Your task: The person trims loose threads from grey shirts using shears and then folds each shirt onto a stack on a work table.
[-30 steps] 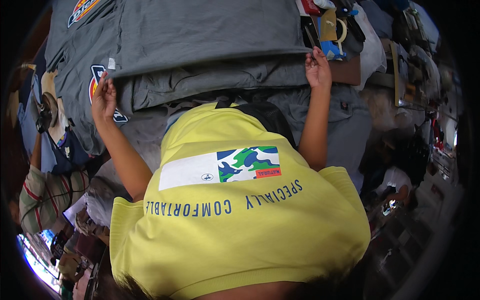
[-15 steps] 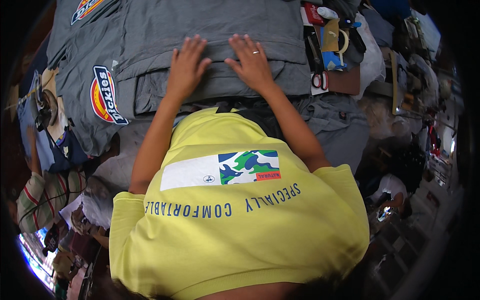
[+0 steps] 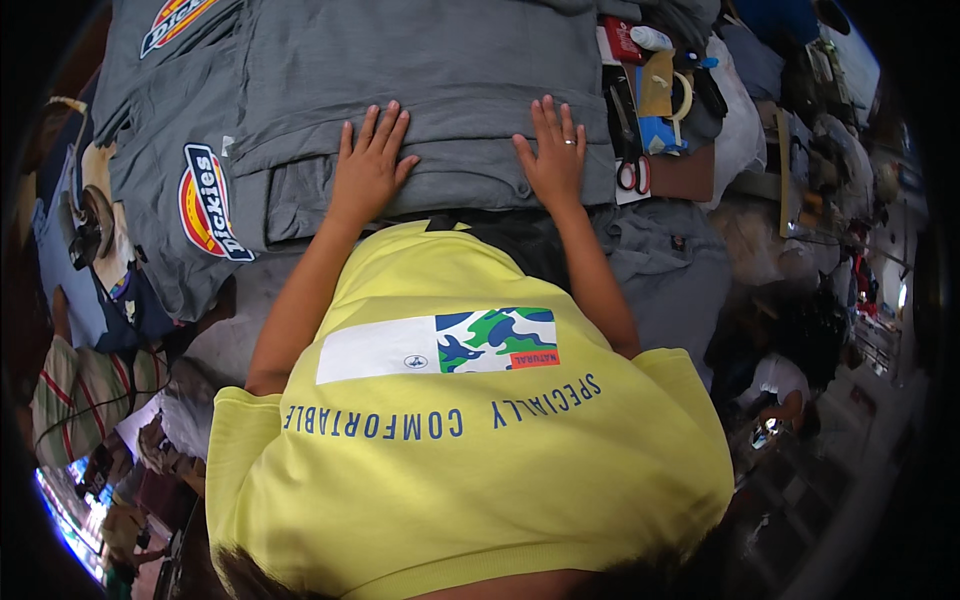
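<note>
Grey trousers (image 3: 400, 70) lie spread in front of me, with a folded band of cloth along their near edge. On that band my left hand (image 3: 368, 168) rests flat, fingers apart and pointing away from me. My right hand (image 3: 553, 165), with a ring on one finger, lies flat on the same cloth farther right. Neither hand holds anything. Left of my left hand, a large red, yellow and blue patch label (image 3: 210, 205) sits on the grey cloth.
Scissors (image 3: 633, 173), a tape roll (image 3: 683, 95) and a red box (image 3: 622, 40) lie right of the cloth, beside white plastic (image 3: 738, 110). Another person in a striped shirt (image 3: 75, 400) is at the left, one in white (image 3: 778, 380) at the right.
Both hands have come nearer to me over the cloth. My right hand has also moved to the right, so the hands are farther apart. The cloth under them looks smoother.
</note>
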### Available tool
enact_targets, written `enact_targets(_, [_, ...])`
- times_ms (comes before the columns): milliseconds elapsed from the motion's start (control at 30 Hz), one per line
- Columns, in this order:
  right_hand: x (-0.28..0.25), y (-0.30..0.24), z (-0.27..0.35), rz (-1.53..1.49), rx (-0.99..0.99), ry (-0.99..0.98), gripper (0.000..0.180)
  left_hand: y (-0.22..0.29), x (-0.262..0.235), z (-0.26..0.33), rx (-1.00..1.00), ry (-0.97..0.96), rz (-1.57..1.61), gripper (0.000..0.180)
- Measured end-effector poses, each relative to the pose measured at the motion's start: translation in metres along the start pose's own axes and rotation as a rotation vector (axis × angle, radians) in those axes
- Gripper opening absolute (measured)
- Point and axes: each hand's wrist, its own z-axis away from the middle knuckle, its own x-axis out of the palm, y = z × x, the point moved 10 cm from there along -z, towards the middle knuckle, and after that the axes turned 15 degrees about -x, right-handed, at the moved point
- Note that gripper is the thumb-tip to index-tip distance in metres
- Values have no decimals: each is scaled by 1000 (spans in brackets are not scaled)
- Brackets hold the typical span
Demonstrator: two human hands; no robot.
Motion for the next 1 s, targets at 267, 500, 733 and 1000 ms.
enact_targets(267, [-3,-3,-2,20,2,-12,53,-68,-8,23,-278,71,90,63])
enact_targets(500, [0,-3,-1,14,-8,-4,53,-102,-24,46,-413,135,40,61])
enact_targets(733, [-3,-6,-2,16,-27,14,51,-143,-50,46,-566,305,278,40])
enact_targets(1000, [-18,4,-44,-177,57,-39,41,-187,-91,6,-461,311,151,36])
